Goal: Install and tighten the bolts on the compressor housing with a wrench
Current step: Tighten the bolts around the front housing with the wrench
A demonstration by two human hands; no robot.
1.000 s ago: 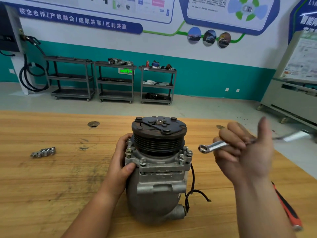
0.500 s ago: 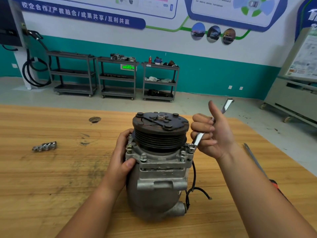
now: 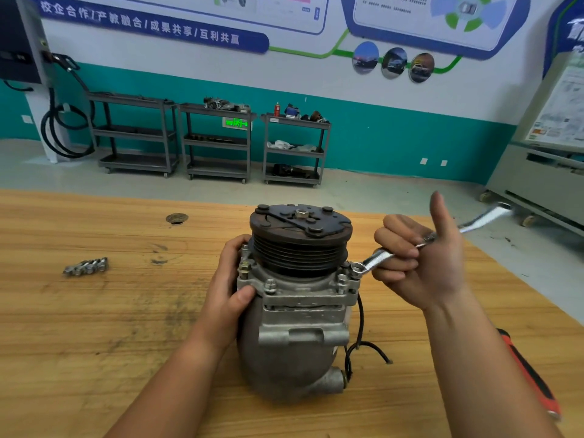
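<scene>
A grey metal compressor [image 3: 297, 324] stands upright on the wooden table [image 3: 94, 327], its black pulley on top. Bolts sit in the flange under the pulley. My left hand [image 3: 229, 292] grips the housing's left side, thumb on the flange. My right hand [image 3: 420, 260] holds a silver wrench [image 3: 376, 259], thumb pointing up. The wrench's ring end sits over a bolt [image 3: 356, 268] on the right side of the flange; its handle slants up and to the right.
Several loose bolts [image 3: 86, 267] lie together on the table at the left. A red and black tool [image 3: 531, 374] lies near the right edge, partly behind my right forearm. A round hole [image 3: 177, 218] is in the tabletop further back. Black wires [image 3: 363, 346] trail from the compressor's right side.
My right hand brought the wrench in from the right onto the right flange bolt. Since then the handle has swung from steeply upright to slanting right. My left hand has kept its hold.
</scene>
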